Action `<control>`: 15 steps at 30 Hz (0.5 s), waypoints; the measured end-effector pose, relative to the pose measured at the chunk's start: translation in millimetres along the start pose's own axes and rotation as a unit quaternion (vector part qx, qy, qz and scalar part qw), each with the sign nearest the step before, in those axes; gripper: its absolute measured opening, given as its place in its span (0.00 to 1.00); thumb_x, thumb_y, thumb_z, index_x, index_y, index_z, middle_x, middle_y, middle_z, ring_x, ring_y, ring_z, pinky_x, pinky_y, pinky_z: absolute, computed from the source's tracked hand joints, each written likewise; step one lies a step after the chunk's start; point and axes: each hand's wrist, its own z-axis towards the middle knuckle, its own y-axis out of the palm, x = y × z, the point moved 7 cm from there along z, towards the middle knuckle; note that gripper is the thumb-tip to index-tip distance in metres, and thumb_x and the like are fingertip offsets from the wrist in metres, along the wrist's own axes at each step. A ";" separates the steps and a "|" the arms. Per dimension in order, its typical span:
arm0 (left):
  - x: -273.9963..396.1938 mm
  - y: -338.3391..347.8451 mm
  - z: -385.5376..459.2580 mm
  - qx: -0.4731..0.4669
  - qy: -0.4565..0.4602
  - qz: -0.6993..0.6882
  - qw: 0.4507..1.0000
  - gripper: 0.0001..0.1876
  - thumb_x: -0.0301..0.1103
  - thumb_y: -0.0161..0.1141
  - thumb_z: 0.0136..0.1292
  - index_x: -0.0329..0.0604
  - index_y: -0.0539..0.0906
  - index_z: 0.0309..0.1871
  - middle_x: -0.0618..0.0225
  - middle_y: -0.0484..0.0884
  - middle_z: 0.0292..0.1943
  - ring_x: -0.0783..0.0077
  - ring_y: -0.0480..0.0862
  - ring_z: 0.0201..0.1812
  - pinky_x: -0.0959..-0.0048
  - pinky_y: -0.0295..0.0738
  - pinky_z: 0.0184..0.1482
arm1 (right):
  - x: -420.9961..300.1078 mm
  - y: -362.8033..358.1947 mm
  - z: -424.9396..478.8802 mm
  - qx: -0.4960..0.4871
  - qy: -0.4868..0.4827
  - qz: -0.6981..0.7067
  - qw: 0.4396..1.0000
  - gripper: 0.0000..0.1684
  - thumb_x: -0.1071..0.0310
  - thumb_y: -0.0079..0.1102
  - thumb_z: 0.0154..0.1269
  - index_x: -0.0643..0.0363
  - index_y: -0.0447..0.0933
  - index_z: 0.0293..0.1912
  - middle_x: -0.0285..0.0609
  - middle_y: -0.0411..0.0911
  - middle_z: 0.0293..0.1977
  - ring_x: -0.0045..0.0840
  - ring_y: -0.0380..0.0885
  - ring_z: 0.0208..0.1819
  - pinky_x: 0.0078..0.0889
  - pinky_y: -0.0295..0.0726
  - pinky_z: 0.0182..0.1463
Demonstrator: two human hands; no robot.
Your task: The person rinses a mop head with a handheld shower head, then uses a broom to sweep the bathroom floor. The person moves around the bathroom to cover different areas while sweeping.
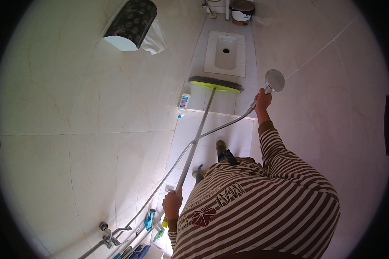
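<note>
My left hand grips the pole of a long-handled floor brush, whose lime-green head with dark bristles rests on the raised tiled floor. Just beyond the brush head lies a white ceramic squat toilet set into the floor. My right hand is closed around the handle of a chrome shower head, held up near the right wall. Its metal shower hose crosses over the pole and runs down to a wall mixer tap at the lower left. Whether water flows cannot be told.
A step edge crosses the floor before my feet. A white bottle stands by the left wall, below a tissue dispenser. A lidded bin is at the far end. Cleaning tools and a spray bottle crowd the lower left.
</note>
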 end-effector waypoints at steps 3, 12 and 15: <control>1.5 -0.9 -1.5 0.000 0.000 0.000 1.000 0.30 0.61 0.49 0.68 0.39 0.86 0.42 0.44 0.86 0.40 0.38 0.84 0.45 0.48 0.77 0.51 | 0.9 -1.1 1.8 -0.005 0.003 0.007 1.000 0.10 0.68 0.59 0.58 0.62 0.69 0.30 0.37 0.69 0.16 0.22 0.68 0.11 0.28 0.70 0.15; 1.6 -1.5 1.6 -0.008 -0.003 0.002 1.000 0.31 0.61 0.49 0.68 0.38 0.86 0.42 0.44 0.86 0.41 0.39 0.84 0.46 0.48 0.77 0.52 | 5.2 -3.1 4.5 -0.002 0.011 0.018 1.000 0.09 0.70 0.57 0.60 0.62 0.67 0.31 0.36 0.67 0.15 0.22 0.67 0.11 0.30 0.69 0.14; 2.4 -1.5 0.7 -0.009 -0.003 -0.003 1.000 0.31 0.61 0.48 0.68 0.38 0.86 0.43 0.43 0.85 0.42 0.38 0.84 0.47 0.48 0.77 0.53 | 9.3 2.4 4.0 -0.022 0.039 0.059 0.997 0.09 0.70 0.57 0.60 0.62 0.67 0.31 0.36 0.67 0.15 0.22 0.67 0.11 0.29 0.69 0.14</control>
